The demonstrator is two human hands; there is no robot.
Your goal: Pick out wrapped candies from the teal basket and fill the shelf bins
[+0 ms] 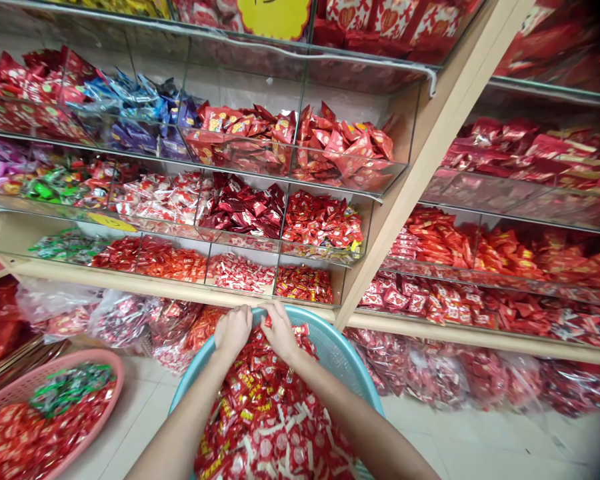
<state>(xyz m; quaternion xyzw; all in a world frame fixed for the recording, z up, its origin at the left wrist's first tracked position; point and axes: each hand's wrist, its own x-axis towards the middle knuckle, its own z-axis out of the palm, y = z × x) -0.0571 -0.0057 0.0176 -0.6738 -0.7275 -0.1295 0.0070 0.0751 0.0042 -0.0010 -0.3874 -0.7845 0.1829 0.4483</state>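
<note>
A teal plastic basket [343,353] stands on the floor in front of me, filled with red-wrapped candies [285,440]. Both arms reach over the candies to the basket's far rim. My left hand [234,330] is closed at that rim, its fingers curled over the edge. Just right of it, my right hand [279,333] is closed at the same rim, with a bit of red wrapper showing by its fingers. The fingertips of both hands are partly hidden. Candies with yellow lettering lie toward the far side, and red-and-white ones lie nearer me.
Wooden shelves with clear bins [245,270] of wrapped candies rise right behind the basket. A pink basket [115,373] with red and green candies stands at left. Clear bags of candies [430,377] line the tiled floor [420,433] under the shelves.
</note>
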